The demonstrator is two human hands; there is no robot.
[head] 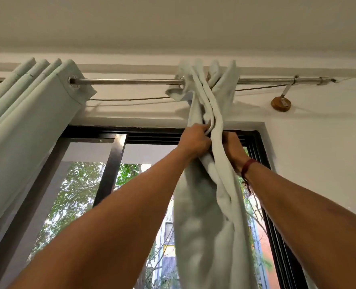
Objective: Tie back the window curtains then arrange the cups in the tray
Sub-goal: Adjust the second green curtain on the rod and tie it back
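Overhead, both arms are reaching up to the right-hand curtain (206, 205), which is hanging from the rod (131, 81) in the upper centre-right of the frame, its pale cloth bunching into a twisted rope that is falling to the bottom edge. The left hand (195, 140) is gripping this bundle just below the top of the window frame (118, 130), its fingers curling round a rolled fold on the cloth's left side. The right hand (234, 147) is lying against the bundle's right side, level with the left hand. Its fingers are running behind the fabric, so whether they are clenching the cloth or only pressing on it cannot be told. A red thread (248, 166) is circling that wrist.

At the upper left the left-hand curtain (26, 122) is hanging in neat pleats, well apart from the hands. A thin cord (131, 99) is sagging just under the rod, passing behind the bunched cloth. A wooden bracket (281, 103) is holding the rod to the wall at the upper right. Green trees (79, 184) are showing through the glass between the arms.
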